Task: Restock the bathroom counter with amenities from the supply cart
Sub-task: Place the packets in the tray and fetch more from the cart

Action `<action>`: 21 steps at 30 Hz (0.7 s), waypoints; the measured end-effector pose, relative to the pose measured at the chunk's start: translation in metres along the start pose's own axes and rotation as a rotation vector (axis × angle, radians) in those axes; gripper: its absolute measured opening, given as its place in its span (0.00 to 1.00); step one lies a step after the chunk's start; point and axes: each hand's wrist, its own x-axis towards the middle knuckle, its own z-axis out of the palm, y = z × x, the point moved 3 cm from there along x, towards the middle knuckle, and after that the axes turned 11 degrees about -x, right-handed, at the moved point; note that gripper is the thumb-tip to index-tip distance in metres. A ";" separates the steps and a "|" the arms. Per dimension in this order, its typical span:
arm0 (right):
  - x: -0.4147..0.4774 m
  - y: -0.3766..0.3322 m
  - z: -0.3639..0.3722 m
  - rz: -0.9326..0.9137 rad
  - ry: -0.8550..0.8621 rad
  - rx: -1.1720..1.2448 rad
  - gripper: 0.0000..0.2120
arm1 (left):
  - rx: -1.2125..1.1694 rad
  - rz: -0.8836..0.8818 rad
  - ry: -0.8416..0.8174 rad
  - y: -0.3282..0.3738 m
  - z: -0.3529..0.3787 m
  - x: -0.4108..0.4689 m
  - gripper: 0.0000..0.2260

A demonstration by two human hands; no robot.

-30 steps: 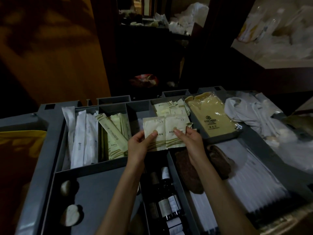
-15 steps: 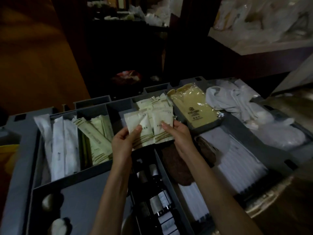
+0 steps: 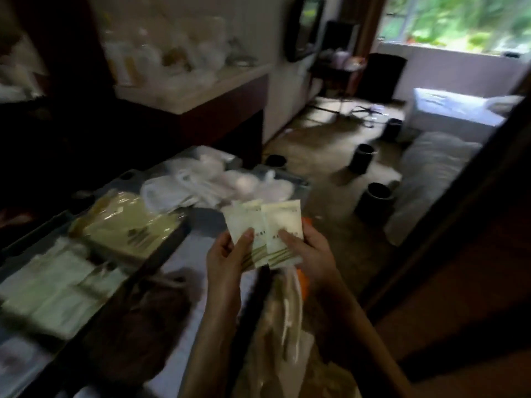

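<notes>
- Left grip (image 3: 227, 254) pinches a pale cream rectangular sachet with green stripes at its lower end (image 3: 244, 224). My thumb is curled over its front face and my fingers are behind it.
- My right grip (image 3: 311, 251) pinches a second cream striped sachet (image 3: 283, 225) the same way, thumb pressed on the lower half of its front.
- Both sachets stand nearly upright, side by side with their inner edges overlapping. Another cream edge peeks out behind their tops.
- I hold them in the air over the right-hand edge of the grey plastic supply cart (image 3: 207, 222), clear of its compartments.
- To my left in the cart lies a glossy yellowish clear-wrapped packet (image 3: 126, 222). Nearer to me are blurred pale green flat packets (image 3: 48, 285).
- Crumpled white plastic bags (image 3: 201, 182) are heaped at the cart's far end, just beyond the sachets.
- A dark brown cloth (image 3: 143, 326) lies in the cart beside my left forearm.
- A beige bag with white straps (image 3: 283, 311) hangs below my wrists.
- Past the cart, a white-topped dark wooden bench (image 3: 195, 93) carries pale things too blurred to make out.
- Further right, several black cylindrical bins (image 3: 376, 201) stand on the floor near a white bed (image 3: 454, 110), under a bright window (image 3: 459, 21).
</notes>
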 end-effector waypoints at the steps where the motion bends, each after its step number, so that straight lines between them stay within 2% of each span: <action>1: -0.010 -0.003 -0.028 -0.017 0.058 -0.016 0.12 | 0.008 -0.054 -0.065 -0.015 0.023 -0.007 0.09; 4: -0.045 -0.013 -0.107 -0.038 0.221 -0.049 0.11 | 0.064 -0.154 -0.210 -0.055 0.090 -0.034 0.11; 7: -0.085 -0.018 -0.178 -0.033 0.356 -0.072 0.11 | 0.126 -0.234 -0.331 -0.100 0.149 -0.064 0.10; 11: -0.139 -0.016 -0.261 -0.050 0.576 -0.057 0.10 | 0.231 -0.333 -0.483 -0.157 0.209 -0.120 0.16; 13: -0.166 -0.015 -0.299 -0.055 0.686 -0.077 0.10 | 0.219 -0.400 -0.562 -0.180 0.238 -0.150 0.15; 18: -0.237 -0.011 -0.382 -0.087 0.923 -0.085 0.11 | 0.264 -0.460 -0.752 -0.236 0.303 -0.226 0.18; 21: -0.288 -0.004 -0.425 -0.102 1.094 -0.054 0.10 | 0.298 -0.486 -0.867 -0.271 0.342 -0.276 0.16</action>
